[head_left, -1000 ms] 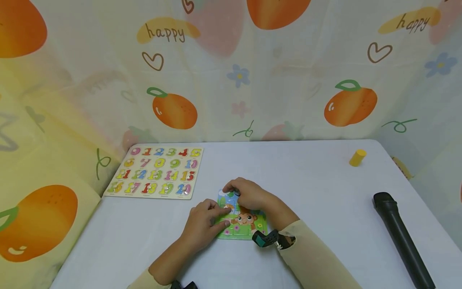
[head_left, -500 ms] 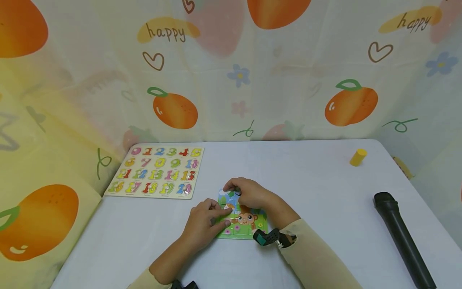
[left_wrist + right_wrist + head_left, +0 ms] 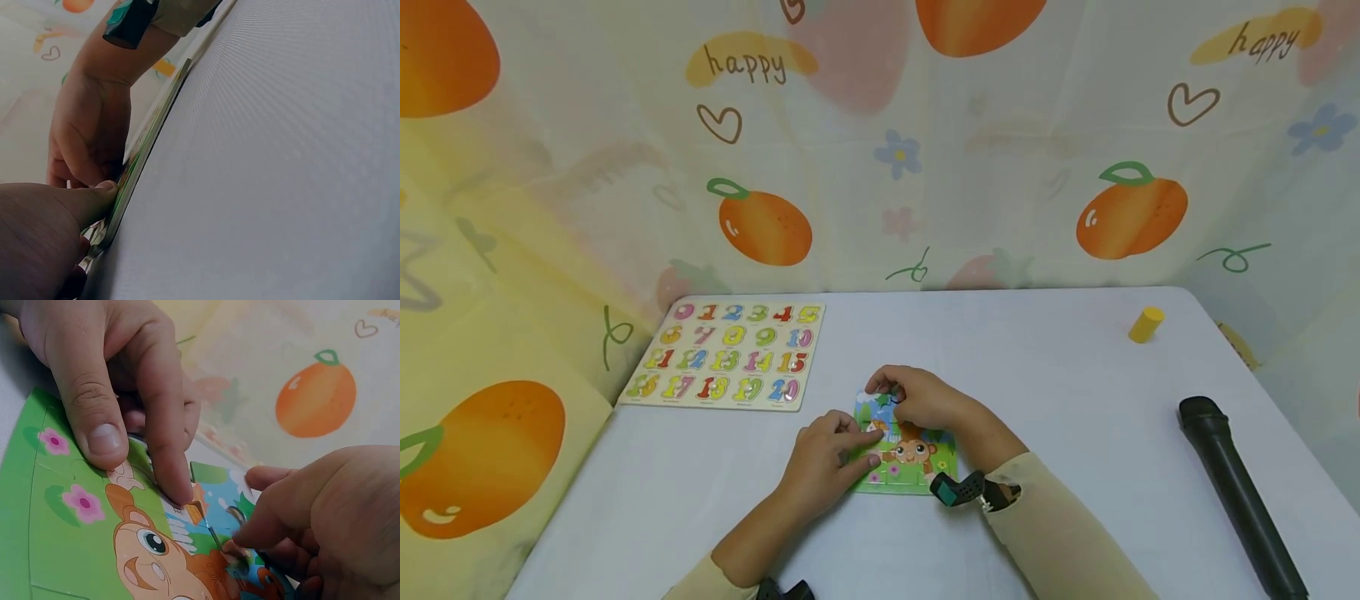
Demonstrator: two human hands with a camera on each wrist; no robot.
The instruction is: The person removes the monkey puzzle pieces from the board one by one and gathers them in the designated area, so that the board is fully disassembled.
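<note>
A small jigsaw puzzle [image 3: 898,477] with a monkey, pink flowers and a green border lies on the white table in the head view. My left hand [image 3: 822,467] rests on its left side. In the right wrist view its thumb and index finger are extended, their tips pressing on the picture. My right hand [image 3: 928,400] is over the puzzle's upper part, fingers curled. Its fingertips pinch a puzzle piece [image 3: 236,559] that looks tilted, with dark gaps around it; the piece is blurred and partly hidden by the fingers.
A number board [image 3: 722,354] with colourful digits lies at the table's back left. At the back right stands a yellow cylinder [image 3: 1146,325]. A black microphone-like stick [image 3: 1243,496] lies along the right side. Behind the table hangs a printed curtain [image 3: 1000,142].
Both hands stay at the same spots on the puzzle. The right fingers shift only slightly; the whole head view drifts a little.
</note>
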